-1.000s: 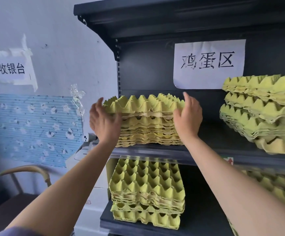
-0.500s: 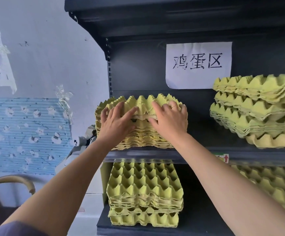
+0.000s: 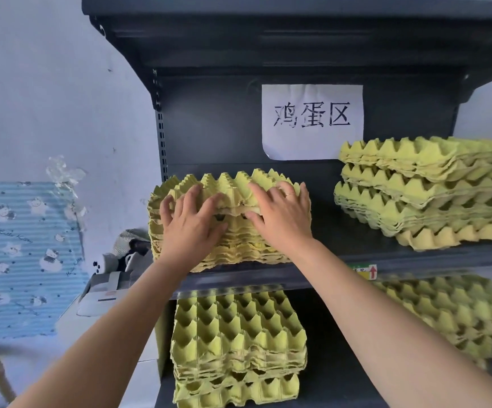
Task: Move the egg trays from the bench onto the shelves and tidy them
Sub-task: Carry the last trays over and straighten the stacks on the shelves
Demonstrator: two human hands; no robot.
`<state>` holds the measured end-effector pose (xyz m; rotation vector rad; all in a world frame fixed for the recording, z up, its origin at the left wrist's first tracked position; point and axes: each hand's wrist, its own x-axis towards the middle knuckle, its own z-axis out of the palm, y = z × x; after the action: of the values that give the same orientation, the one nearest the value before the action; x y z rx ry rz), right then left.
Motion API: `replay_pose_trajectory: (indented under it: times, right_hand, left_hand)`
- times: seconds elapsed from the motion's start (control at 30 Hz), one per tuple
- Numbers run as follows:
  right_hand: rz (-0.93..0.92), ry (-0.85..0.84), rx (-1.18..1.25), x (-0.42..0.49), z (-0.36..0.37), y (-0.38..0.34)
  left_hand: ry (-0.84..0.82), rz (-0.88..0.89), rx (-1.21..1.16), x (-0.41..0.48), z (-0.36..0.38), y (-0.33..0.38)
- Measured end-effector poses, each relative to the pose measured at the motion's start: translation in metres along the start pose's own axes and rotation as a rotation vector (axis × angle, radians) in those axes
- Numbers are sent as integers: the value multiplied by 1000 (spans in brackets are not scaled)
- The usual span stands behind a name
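Egg trays (image 3: 230, 184) of yellow pulp sit in one stack at the left end of the upper shelf (image 3: 327, 275), near the middle of the view, with the stack's front edge close to the shelf lip. The top few trays ride slightly above the rest, leaving a thin gap across the front.

The person's left hand (image 3: 190, 228) lies against the front of the stack at its 8 o'clock side. Its fingers are spread and nearly straight, the tips reach the top tray, and the thumb presses the layers below the gap. The right hand (image 3: 280, 219) lies against the front at the 4 o'clock side, fingers fanned over the top tray's peaks and thumb at the gap. Neither hand curls round anything. A thin ring (image 3: 290, 195) shows on one right finger.

At 3 o'clock from the stack, well apart on the same shelf, a second stack (image 3: 427, 189) stands taller and uneven, its layers splayed. At 6 o'clock, on the shelf below, a third stack (image 3: 236, 334) shows its cups from above. At 4 o'clock a fourth stack (image 3: 444, 313) lies partly blurred.

At 1 o'clock a white paper sign (image 3: 312, 122) with handwritten characters is stuck to the dark back panel. A small label (image 3: 367, 272) with a red arrow sits on the shelf lip just beside the right forearm. At 9 o'clock a blue cartoon-print sheet (image 3: 18, 254) hangs on the pale wall.
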<state>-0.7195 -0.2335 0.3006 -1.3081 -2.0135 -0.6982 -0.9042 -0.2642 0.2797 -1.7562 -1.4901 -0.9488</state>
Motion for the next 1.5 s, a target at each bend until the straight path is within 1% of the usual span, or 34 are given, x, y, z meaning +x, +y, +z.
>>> replay_pose_trajectory:
  times: [0.07, 0.13, 0.2, 0.3, 0.43, 0.57, 0.67, 0.73, 0.77, 0.83, 0.9, 0.97, 1.03, 1.1, 1.17, 1.23, 1.37, 1.5]
  right_hand:
    - [-30, -23, 33, 0, -7, 2]
    - [-73, 16, 68, -3, -17, 9]
    - [-104, 109, 55, -7, -26, 24]
    - [-81, 266, 38, -14, -42, 61]
    - [-37, 394, 9, -25, -70, 130]
    - [-69, 492, -25, -43, -94, 199]
    - [-83, 546, -55, -52, -111, 253]
    - [-25, 516, -53, -53, -116, 285]
    - [18, 464, -48, -53, -119, 300]
    - [82, 279, -29, -52, -123, 324]
    - [70, 60, -33, -50, -124, 339]
    - [13, -42, -46, -46, -121, 346]
    - [3, -81, -32, -39, -120, 344]
    - [51, -119, -34, -32, -118, 336]
    - [121, -112, -58, -30, -114, 322]
    - [164, -114, -47, -30, -107, 308]
    - [166, -134, -2, -23, -97, 305]
    - [150, -155, -69, -24, -95, 313]
  left_hand:
    - [49, -31, -5, 2, -2, 14]
    - [71, 11, -33, 10, -3, 35]
    - [83, 91, -54, 24, -5, 59]
    - [87, 200, -133, 44, -8, 99]
    - [41, 280, -238, 65, -4, 167]
    - [-34, 234, -413, 85, 5, 247]
    - [-33, 198, -520, 102, 13, 302]
    - [-38, 194, -543, 111, 18, 323]
    - [-45, 195, -551, 116, 21, 332]
    - [-86, 164, -614, 125, 26, 340]
    - [-160, 74, -722, 132, 31, 341]
    - [-217, 3, -738, 138, 38, 339]
    - [-256, -7, -713, 141, 49, 337]
    - [-279, -17, -734, 144, 60, 333]
    - [-294, -56, -777, 147, 74, 329]
    - [-309, -74, -850, 148, 83, 325]
    - [-404, 25, -971, 145, 94, 320]
    - [-393, -11, -1174, 148, 93, 319]
